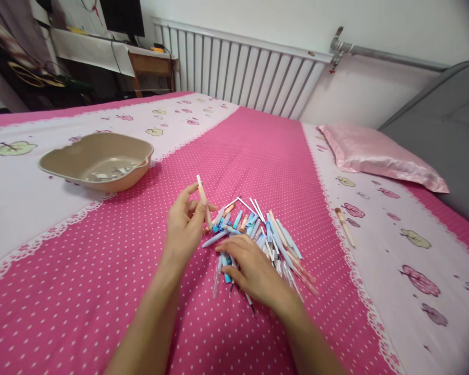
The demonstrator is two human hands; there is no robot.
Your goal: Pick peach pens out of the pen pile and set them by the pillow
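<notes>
My left hand (185,221) is closed around a pale peach pen barrel (203,197) with a white upper end, held nearly upright just above the bed. Below and to the right lies a loose pile of pen parts (285,237): blue, peach and clear barrels, caps and thin white refills. Over the near left side of this pile rests my right hand (248,263). Its thumb and fingers are curved and apart, touching or just above the pieces, and it hides part of the pile. Nothing shows gripped in it.
A beige plastic basin (97,156) with small whitish pieces inside stands at the left. One cream pen with a brown end (344,227) lies apart at the right. Beyond are a pink pillow (383,153), a white radiator (238,65) and a desk (152,65) with a monitor.
</notes>
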